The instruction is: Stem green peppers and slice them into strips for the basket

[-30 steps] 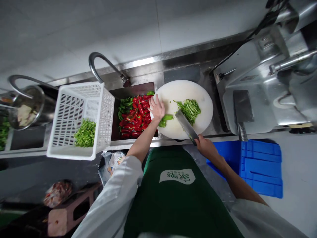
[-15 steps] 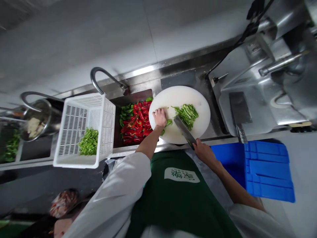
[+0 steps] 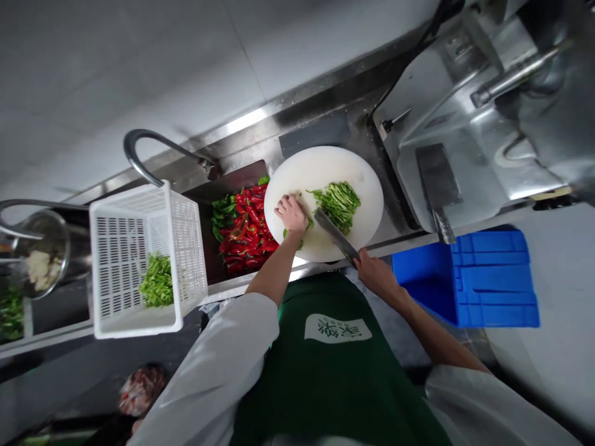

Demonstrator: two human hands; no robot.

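Note:
Across the round white cutting board (image 3: pixel 297 167), my left hand (image 3: pixel 292 214) presses down with bent fingers on green pepper, which shows only in bits around the palm. My right hand (image 3: pixel 369 267) is wrapped round the handle of a cleaver (image 3: pixel 337 236). The blade points up and left over the board, its tip close to my left hand. Just beyond the blade lies a heap of green pepper strips (image 3: pixel 341 204), touching or nearly touching it.
Red peppers (image 3: pixel 248 232) and green ones (image 3: pixel 223 217) fill the sink to the left. A white basket (image 3: pixel 193 248) holds cut greens (image 3: pixel 158 282). A second cleaver (image 3: pixel 439 176) lies on the steel slicer (image 3: pixel 469 155) at right. Below it stands a blue crate (image 3: pixel 493 279).
The view has shifted and turned slightly, so the whole scene sits further left. Both hands keep their places on the board and cleaver; the blade has barely moved against the strips.

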